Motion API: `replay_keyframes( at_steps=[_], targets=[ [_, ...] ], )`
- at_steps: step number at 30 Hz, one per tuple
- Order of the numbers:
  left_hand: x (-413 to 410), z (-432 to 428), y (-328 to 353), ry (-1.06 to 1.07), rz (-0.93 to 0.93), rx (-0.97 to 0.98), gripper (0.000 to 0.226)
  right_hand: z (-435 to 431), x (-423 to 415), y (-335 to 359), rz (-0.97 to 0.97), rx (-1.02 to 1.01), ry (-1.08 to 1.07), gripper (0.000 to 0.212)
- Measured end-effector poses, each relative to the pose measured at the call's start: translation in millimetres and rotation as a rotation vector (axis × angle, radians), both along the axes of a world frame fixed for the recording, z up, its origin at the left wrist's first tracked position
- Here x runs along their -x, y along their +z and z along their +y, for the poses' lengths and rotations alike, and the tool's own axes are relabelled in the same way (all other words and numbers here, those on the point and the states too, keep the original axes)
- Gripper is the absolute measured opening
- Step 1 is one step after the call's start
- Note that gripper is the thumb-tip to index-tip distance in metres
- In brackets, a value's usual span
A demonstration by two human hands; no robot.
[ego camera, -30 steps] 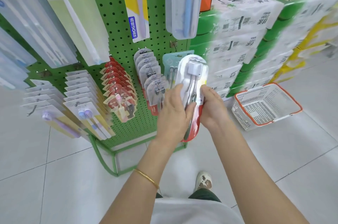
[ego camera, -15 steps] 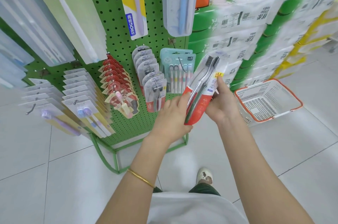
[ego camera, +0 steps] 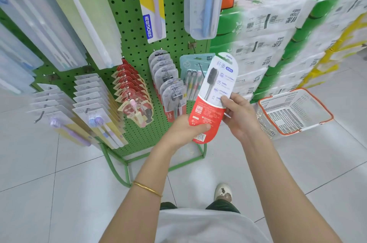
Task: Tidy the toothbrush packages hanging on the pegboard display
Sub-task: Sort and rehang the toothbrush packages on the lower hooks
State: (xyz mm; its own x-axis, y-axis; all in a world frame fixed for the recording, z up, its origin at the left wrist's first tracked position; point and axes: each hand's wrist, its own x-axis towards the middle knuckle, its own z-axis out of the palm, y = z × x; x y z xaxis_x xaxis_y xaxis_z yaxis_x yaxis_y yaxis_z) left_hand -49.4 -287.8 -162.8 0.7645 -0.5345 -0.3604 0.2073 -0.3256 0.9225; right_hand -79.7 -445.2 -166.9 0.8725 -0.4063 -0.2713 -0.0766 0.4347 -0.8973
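While I stood at the green pegboard (ego camera: 131,30), the head camera looked down on both my hands holding one toothbrush package (ego camera: 213,99), white above and red below, its printed back and barcode toward me. My left hand (ego camera: 184,131) gripped the red lower end, thumb across the face and fingers behind. My right hand (ego camera: 240,115) pinched the right edge higher up, thumb on the white part. The package was off the hooks, slightly tilted, in front of the board's lower right corner, near a hanging teal package (ego camera: 190,64) and a row of grey packages (ego camera: 168,82). An orange-rimmed white basket (ego camera: 294,111) sat on the floor to my right, beside stacked tissue packs (ego camera: 268,44).
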Motion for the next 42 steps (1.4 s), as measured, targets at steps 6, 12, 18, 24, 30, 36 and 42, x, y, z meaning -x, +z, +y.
replay_keyframes(
  at_steps=[6, 12, 18, 24, 30, 36, 42],
  targets=[
    [-23, 2, 17, 0.251, -0.078, 0.131, 0.014, 5, 4, -12, 0.016, 0.0, 0.322, 0.026],
    [-32, 7, 25, 0.355, -0.217, 0.21, 0.023, 5, -5, -14, -0.015, -0.048, 0.442, 0.053],
    [-37, 11, 20, 0.458, -0.257, 0.199, 0.021, 10, -7, -19, 0.02, -0.04, 0.546, 0.035],
    [-41, 11, 18, 0.382, -0.093, 0.257, 0.018, 27, -10, -28, -0.066, -0.229, 0.701, 0.096],
    [-40, 9, 22, 0.295, -0.155, 0.166, 0.021, 30, -16, -27, -0.045, -0.187, 0.753, 0.096],
    [-57, 28, 18, 0.439, -0.377, -0.028, 0.027, 28, -27, -31, 0.075, 0.102, 0.512, 0.096],
    [-60, 43, 13, 0.496, -0.353, -0.074, 0.021, 57, -40, -45, 0.243, 0.521, 0.29, 0.086]
  ],
)
